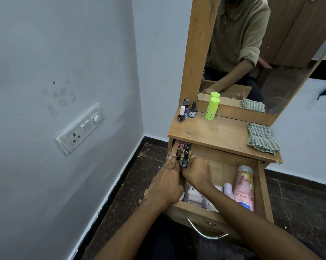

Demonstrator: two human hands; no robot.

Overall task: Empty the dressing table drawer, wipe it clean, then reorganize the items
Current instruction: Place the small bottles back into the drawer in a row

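The wooden drawer (264,192) of the dressing table stands pulled out. At its far left corner lie several small nail polish bottles (181,150). My right hand (197,172) grips a dark bottle with a grey cap (185,160) among them. My left hand (167,182) rests on the drawer's left edge, fingers straight and pointing toward the bottles. A pink lotion tube (244,188), a small lilac bottle (228,190) and white packets (195,197) lie in the drawer's near part.
On the tabletop (220,134) stand three nail polish bottles (186,111), a neon green bottle (212,107) and a folded checked cloth (261,138). A mirror (252,53) rises behind. A wall with a switch panel (81,128) is at left. The drawer has a metal handle (205,233).
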